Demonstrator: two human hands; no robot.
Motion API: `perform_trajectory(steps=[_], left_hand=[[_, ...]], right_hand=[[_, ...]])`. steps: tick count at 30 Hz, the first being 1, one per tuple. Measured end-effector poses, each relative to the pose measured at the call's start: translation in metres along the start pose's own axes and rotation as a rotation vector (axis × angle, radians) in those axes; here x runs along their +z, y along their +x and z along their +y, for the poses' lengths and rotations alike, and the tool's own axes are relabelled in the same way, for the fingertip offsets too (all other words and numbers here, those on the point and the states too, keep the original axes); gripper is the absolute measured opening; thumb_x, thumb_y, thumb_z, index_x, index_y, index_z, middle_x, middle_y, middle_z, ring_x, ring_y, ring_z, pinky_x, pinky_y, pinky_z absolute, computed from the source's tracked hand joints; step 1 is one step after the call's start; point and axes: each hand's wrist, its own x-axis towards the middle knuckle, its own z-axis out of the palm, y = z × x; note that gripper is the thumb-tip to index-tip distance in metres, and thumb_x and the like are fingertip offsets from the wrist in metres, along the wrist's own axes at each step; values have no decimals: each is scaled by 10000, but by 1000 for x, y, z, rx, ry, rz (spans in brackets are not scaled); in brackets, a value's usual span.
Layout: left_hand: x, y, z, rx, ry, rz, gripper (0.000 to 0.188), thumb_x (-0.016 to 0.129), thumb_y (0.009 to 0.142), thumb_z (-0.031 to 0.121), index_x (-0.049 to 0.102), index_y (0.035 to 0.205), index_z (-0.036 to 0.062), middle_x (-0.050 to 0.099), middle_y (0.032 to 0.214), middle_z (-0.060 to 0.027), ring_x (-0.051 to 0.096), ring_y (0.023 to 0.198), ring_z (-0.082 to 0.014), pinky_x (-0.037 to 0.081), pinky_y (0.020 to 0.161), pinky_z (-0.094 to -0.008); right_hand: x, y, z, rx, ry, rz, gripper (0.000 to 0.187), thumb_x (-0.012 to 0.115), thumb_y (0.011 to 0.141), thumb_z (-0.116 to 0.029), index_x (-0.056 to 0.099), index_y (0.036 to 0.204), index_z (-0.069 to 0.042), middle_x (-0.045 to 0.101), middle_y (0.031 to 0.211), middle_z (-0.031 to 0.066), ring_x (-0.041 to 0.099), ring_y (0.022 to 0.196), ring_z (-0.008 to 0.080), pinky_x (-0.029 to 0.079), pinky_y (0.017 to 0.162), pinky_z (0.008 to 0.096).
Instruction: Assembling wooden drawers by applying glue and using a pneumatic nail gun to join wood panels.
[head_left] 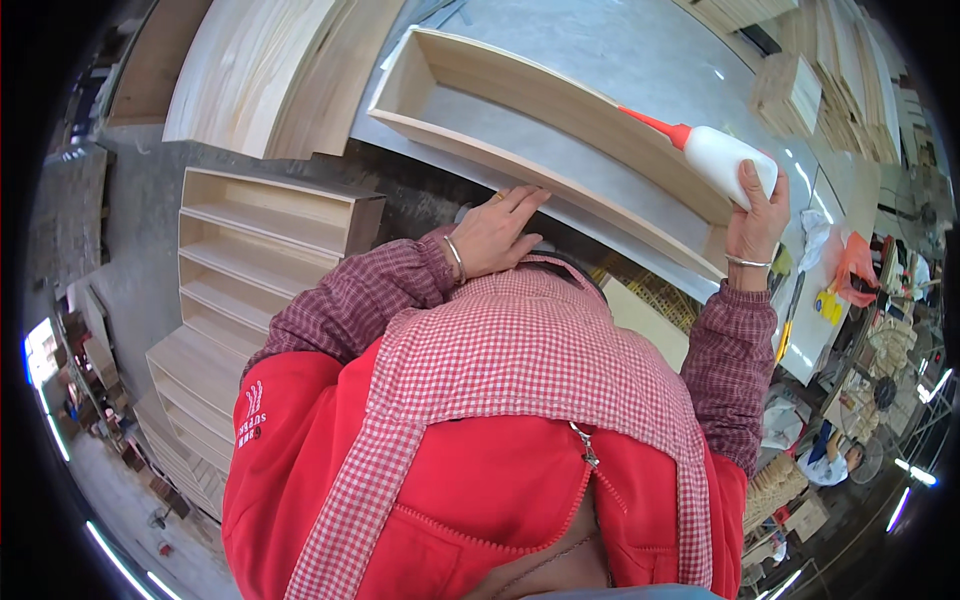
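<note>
A long, open wooden frame (pixel 560 185) lies on the pale worktable (pixel 610 50) before me, running from upper left to lower right. My right hand (pixel 757 215) is closed around a white squeeze bottle (pixel 722 160) with a long red nozzle. The bottle is tilted, its tip pointing left over the frame's far board. My left hand (pixel 497 232) lies near the frame's near edge, palm down, its fingers stretched out and touching the board or just beside it. It holds nothing that I can see.
Stacked wooden boards (pixel 260 75) stand at the upper left, with shelf-like wooden units (pixel 265 235) below them. More wood pieces (pixel 800 90) are piled at the upper right. A red plastic bag (pixel 855 268) and a yellow item (pixel 828 305) lie on the table's right part. Another person (pixel 828 462) is farther right.
</note>
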Motion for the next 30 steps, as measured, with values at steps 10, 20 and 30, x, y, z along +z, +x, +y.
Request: perform_trajectory(steps=[10, 20, 30], left_hand=[[18, 20, 11, 31, 14, 5, 557, 576, 800, 240, 367, 1285, 61, 456, 1231, -139, 504, 1062, -291, 437, 876, -306], [30, 41, 25, 31, 62, -49, 563, 580, 799, 248, 370, 1290, 69, 464, 1225, -135, 515, 1042, -285, 444, 856, -307], [45, 59, 36, 27, 116, -81, 567, 588, 790, 249, 379, 1286, 70, 470, 1209, -141, 535, 987, -293, 455, 819, -310]], right_hand=[[-75, 1, 0, -34, -29, 129, 353, 659, 784, -78, 512, 1099, -13, 543, 1024, 102, 539, 904, 174, 470, 785, 236], [-148, 4, 2, -46, -21, 275, 352, 682, 764, -65, 512, 1069, -19, 545, 1007, 98, 541, 876, 174, 469, 772, 248], [-216, 4, 4, -72, 17, 389, 351, 679, 768, -60, 501, 1065, -5, 535, 996, 100, 540, 860, 169, 471, 753, 239]])
